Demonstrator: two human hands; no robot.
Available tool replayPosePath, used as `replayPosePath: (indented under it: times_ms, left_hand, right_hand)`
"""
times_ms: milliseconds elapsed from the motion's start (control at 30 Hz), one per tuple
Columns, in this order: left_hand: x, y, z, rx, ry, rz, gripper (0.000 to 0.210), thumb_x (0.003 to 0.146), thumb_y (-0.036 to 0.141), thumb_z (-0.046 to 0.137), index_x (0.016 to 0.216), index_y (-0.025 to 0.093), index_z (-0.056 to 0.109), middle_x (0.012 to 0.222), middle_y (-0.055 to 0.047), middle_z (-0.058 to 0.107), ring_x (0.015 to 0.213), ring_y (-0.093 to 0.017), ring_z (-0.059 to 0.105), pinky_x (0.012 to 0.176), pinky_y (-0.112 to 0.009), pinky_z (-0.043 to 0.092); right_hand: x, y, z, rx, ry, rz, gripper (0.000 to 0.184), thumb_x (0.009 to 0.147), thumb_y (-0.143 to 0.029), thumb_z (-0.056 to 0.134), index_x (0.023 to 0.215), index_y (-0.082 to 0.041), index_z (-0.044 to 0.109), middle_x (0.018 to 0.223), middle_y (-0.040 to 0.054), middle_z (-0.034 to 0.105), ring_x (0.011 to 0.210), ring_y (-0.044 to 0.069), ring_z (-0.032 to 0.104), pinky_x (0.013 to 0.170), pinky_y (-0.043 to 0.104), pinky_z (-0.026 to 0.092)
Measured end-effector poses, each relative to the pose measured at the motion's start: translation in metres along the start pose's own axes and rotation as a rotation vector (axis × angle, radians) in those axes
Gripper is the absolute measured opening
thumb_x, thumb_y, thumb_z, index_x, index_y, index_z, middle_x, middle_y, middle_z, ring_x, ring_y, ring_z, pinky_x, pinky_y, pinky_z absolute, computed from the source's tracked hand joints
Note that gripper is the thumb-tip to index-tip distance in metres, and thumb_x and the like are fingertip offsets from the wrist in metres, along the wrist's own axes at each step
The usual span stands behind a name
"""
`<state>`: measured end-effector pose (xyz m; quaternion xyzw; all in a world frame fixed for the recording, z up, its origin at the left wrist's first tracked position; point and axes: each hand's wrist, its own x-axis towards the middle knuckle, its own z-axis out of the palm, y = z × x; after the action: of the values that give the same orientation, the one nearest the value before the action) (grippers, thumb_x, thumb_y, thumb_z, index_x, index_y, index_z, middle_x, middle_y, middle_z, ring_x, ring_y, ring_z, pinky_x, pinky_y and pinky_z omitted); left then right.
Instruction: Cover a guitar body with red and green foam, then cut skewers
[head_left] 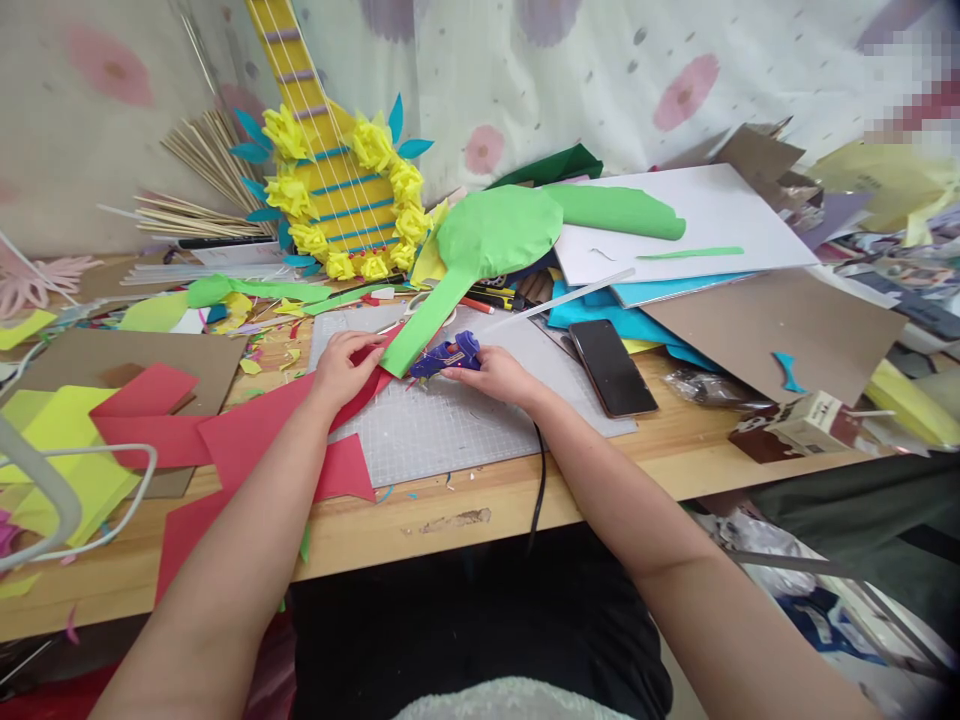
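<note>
One purple glue gun (457,352) is clamped in the right hand's (504,374) fingers; the left hand's (345,368) fingers pinch one green strip (429,320).

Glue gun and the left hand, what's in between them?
In the head view, the lower end of the green strip lies between the left hand and the glue gun, with red paper showing beside it.

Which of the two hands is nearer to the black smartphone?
Right. The right hand, holding the purple glue gun, is left of the smartphone; the left hand is farther left, by the wide green strip.
</note>
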<state>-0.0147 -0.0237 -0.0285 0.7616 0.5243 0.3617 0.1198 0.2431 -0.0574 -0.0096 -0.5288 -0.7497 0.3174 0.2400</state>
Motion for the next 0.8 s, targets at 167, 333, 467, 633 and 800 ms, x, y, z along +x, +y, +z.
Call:
replayPosePath:
  times_ms: [167,333,467,633,800]
  left_hand:
    - [0.0006,-0.0008,0.0004,-0.012,0.031,-0.018,0.025,0.078,0.035,0.054,0.090,0.020,0.071,0.095,-0.005,0.070,0.096,-0.020,0.060,0.092,-0.036,0.046]
    - [0.0007,-0.0020,0.0010,-0.019,0.042,-0.017,0.024,0.078,0.034,0.054,0.089,0.021,0.071,0.094,-0.005,0.071,0.096,-0.019,0.061,0.092,-0.036,0.046]
    - [0.0007,-0.0011,0.0011,-0.029,0.056,-0.010,0.023,0.077,0.032,0.055,0.088,0.021,0.071,0.093,-0.005,0.071,0.095,-0.019,0.061,0.091,-0.035,0.046]
    - [0.0005,-0.0013,0.0014,-0.035,0.072,-0.018,0.022,0.077,0.032,0.055,0.086,0.021,0.071,0.093,-0.005,0.071,0.095,-0.019,0.061,0.091,-0.036,0.046]
    - [0.0007,-0.0030,0.0016,-0.039,0.084,-0.027,0.022,0.077,0.032,0.055,0.086,0.021,0.071,0.093,-0.005,0.071,0.096,-0.020,0.061,0.092,-0.037,0.046]
  right_hand:
    - [0.0004,-0.0005,0.0004,-0.039,0.001,-0.002,0.041,0.078,-0.055,0.059,0.083,-0.014,0.066,0.076,0.0071,0.067,0.071,0.018,0.061,0.065,0.029,0.045]
    - [-0.0018,-0.0023,-0.0021,-0.013,0.011,-0.008,0.040,0.078,-0.051,0.060,0.093,-0.015,0.068,0.081,0.0065,0.069,0.074,0.019,0.062,0.068,0.029,0.046]
    - [-0.0021,-0.0016,-0.0025,0.021,0.011,-0.003,0.042,0.079,-0.050,0.060,0.100,-0.015,0.067,0.088,0.0073,0.070,0.079,0.019,0.063,0.072,0.029,0.046]
    - [-0.0011,-0.0015,-0.0003,-0.019,0.002,-0.011,0.041,0.079,-0.053,0.059,0.094,-0.015,0.068,0.086,0.0079,0.069,0.079,0.020,0.063,0.072,0.030,0.046]
    - [-0.0012,-0.0042,-0.0007,-0.038,-0.007,-0.015,0.042,0.079,-0.054,0.058,0.093,-0.016,0.067,0.081,0.0067,0.068,0.073,0.019,0.062,0.067,0.029,0.045]
